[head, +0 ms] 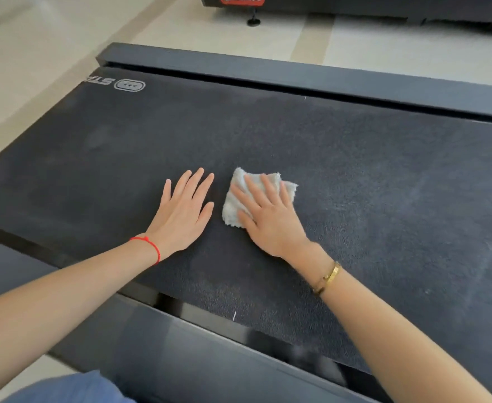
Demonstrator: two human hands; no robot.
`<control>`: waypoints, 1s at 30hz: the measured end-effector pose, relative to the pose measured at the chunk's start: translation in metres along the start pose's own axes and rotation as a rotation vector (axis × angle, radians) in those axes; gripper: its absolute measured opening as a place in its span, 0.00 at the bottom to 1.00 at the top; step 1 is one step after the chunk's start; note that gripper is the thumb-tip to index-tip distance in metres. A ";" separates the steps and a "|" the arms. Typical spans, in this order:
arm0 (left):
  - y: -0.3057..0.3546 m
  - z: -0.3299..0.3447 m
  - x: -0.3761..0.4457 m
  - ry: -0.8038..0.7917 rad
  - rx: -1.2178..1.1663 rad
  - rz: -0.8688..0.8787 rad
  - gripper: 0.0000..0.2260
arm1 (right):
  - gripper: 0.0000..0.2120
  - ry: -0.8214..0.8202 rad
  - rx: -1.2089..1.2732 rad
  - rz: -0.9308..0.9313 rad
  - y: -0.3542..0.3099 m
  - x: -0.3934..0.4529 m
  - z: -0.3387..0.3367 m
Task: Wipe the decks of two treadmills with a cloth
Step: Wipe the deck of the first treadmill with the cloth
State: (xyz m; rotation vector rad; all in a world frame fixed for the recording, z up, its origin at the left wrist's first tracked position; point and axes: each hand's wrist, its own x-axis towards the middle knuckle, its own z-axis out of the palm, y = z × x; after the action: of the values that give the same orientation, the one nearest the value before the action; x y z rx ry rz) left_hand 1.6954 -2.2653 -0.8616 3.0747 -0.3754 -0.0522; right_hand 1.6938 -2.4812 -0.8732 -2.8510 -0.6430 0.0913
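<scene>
A dark treadmill deck point(355, 175) fills the head view, running from left to right. A small folded pale grey cloth point(233, 207) lies near its middle. My right hand point(268, 216) presses flat on the cloth with straight, spread fingers. My left hand point(183, 213) rests flat on the bare belt just left of the cloth, fingers straight. A second treadmill point(355, 4) with a red logo plate stands at the top edge, across the floor.
Black side rails point(297, 72) border the belt on the far side and on the near side point(209, 359). Pale tiled floor point(50, 33) lies beyond and to the left. A black levelling foot point(253, 21) of the far machine stands on the floor.
</scene>
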 end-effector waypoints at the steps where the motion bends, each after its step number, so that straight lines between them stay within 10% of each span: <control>1: -0.005 0.002 0.006 0.004 -0.001 -0.008 0.26 | 0.25 -0.006 0.019 -0.034 0.006 0.001 -0.001; 14: -0.051 0.018 0.056 0.060 -0.088 -0.075 0.30 | 0.26 0.049 0.034 0.481 0.122 0.195 -0.029; 25: -0.056 0.024 0.059 0.093 -0.065 -0.066 0.30 | 0.24 -0.004 0.011 0.016 0.064 0.195 -0.009; 30: -0.055 0.024 0.058 0.100 -0.078 -0.061 0.30 | 0.25 0.061 -0.002 0.288 0.116 0.162 -0.026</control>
State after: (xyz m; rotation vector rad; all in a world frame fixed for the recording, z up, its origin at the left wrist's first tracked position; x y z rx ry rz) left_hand 1.7642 -2.2266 -0.8900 2.9969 -0.2682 0.0820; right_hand 1.8914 -2.5189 -0.8756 -2.9155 -0.2167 0.0487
